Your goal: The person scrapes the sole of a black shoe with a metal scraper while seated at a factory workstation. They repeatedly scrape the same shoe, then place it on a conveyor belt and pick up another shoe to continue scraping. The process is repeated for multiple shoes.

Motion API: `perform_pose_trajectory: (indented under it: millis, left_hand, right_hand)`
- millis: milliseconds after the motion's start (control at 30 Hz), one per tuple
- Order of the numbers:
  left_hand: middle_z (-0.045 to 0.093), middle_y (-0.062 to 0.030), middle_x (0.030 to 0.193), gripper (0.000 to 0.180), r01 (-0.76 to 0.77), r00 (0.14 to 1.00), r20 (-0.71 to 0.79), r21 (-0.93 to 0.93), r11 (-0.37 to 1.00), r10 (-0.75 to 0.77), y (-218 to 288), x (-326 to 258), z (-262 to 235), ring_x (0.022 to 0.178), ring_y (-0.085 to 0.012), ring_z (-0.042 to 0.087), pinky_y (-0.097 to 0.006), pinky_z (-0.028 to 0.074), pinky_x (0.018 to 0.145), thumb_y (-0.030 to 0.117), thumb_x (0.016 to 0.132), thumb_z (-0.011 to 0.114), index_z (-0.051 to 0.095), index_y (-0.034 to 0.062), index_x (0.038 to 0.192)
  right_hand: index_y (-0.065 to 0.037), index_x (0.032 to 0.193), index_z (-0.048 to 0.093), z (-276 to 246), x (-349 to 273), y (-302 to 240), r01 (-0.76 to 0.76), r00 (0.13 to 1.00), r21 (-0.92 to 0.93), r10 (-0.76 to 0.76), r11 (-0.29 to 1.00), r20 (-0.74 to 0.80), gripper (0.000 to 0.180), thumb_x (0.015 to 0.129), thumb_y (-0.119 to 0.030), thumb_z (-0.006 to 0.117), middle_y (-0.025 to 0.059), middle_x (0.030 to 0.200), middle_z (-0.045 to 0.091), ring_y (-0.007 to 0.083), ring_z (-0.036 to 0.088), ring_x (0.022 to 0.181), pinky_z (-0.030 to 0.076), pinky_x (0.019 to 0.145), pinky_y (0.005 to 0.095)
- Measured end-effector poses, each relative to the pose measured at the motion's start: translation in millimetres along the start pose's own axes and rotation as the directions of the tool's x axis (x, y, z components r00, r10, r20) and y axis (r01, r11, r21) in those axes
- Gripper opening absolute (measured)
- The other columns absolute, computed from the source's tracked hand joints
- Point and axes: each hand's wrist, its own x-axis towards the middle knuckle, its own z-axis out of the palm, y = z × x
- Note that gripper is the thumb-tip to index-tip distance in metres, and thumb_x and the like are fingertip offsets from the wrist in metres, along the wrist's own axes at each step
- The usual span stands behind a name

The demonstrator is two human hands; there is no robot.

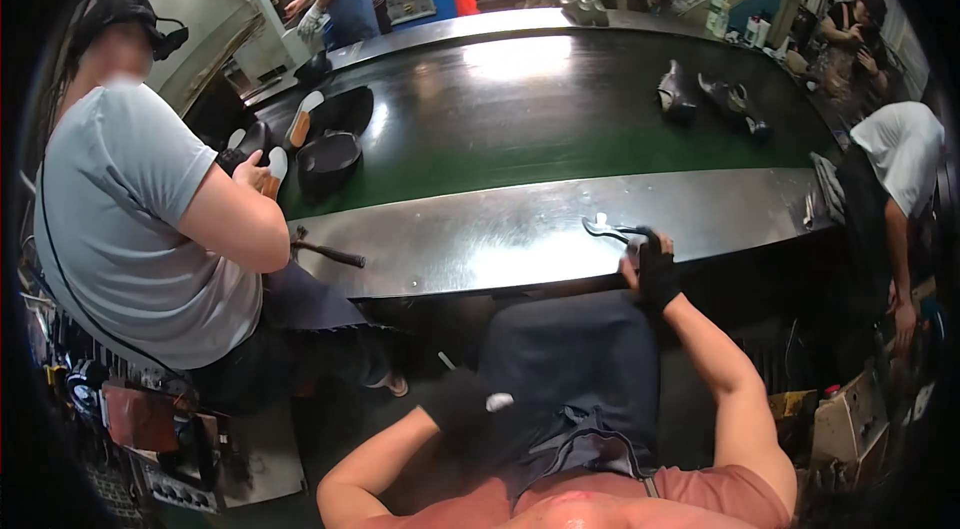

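My right hand (657, 274), in a black fingerless glove, is at the near edge of the metal ledge. Its fingers are closed around the handle end of a dark, curved hand tool that looks like pincers (603, 227), whose other end points left over the ledge. Beside that end is a small white spot. My left hand (468, 403), gloved in black, is low by my lap, left of my dark apron (570, 354). It is blurred, and its fingers cannot be made out. A small whitish thing (499, 401) shows at its right side; what it is, I cannot tell.
A metal ledge (480, 229) borders a dark green conveyor belt (560, 149). Black shoes (677, 94) lie at the far right of the belt. A hammer (330, 251) lies left on the ledge. At left, a co-worker (150, 219) handles shoe parts; another person (900, 169) bends at right.
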Motion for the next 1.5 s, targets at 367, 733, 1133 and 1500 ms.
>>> perform_pose_trajectory:
  millis: [367, 733, 1133, 1500]
  left_hand:
    - [0.049, -0.0145, 0.137, 0.061, -0.674, 0.669, -0.147, 0.293, 0.678, 0.728, -25, 70, -13, 0.135, -0.0339, 0.036, -0.058, 0.019, 0.112, 0.053, 0.082, 0.058, 0.058, 0.0101, 0.126]
    - [0.051, -0.0115, 0.136, 0.059, -0.634, 0.695, -0.175, 0.308, 0.709, 0.698, -40, 90, -17, 0.134, -0.0312, 0.038, -0.057, 0.021, 0.113, 0.052, 0.081, 0.058, 0.059, 0.0146, 0.127]
    - [0.05, -0.01, 0.137, 0.059, -0.619, 0.699, -0.177, 0.337, 0.71, 0.693, -54, 103, -18, 0.134, -0.0301, 0.038, -0.056, 0.022, 0.112, 0.056, 0.083, 0.053, 0.06, 0.0162, 0.126]
    - [0.05, -0.0107, 0.137, 0.059, -0.635, 0.684, -0.197, 0.314, 0.706, 0.703, -58, 106, -17, 0.134, -0.03, 0.039, -0.055, 0.025, 0.111, 0.054, 0.082, 0.056, 0.059, 0.0154, 0.126]
  right_hand:
    - [-0.002, 0.108, 0.063, -68, -70, -29, 0.497, 0.611, 0.58, -0.735, 0.646, 0.294, 0.053, 0.08, -0.047, 0.06, 0.0204, 0.128, 0.054, 0.0349, 0.042, 0.13, 0.03, 0.11, 0.0478]
    - [-0.004, 0.113, 0.062, -56, -74, 4, 0.465, 0.655, 0.535, -0.681, 0.705, 0.328, 0.057, 0.088, -0.053, 0.046, 0.0165, 0.133, 0.053, 0.0319, 0.04, 0.134, 0.028, 0.112, 0.0473]
    - [-0.004, 0.113, 0.061, -25, -67, 22, 0.458, 0.662, 0.577, -0.693, 0.676, 0.286, 0.057, 0.089, -0.053, 0.044, 0.0185, 0.133, 0.053, 0.0338, 0.042, 0.131, 0.03, 0.11, 0.0496]
    - [-0.005, 0.119, 0.058, -21, -73, 27, 0.446, 0.667, 0.588, -0.689, 0.675, 0.285, 0.058, 0.087, -0.052, 0.048, 0.0186, 0.136, 0.05, 0.0336, 0.039, 0.134, 0.028, 0.112, 0.049]
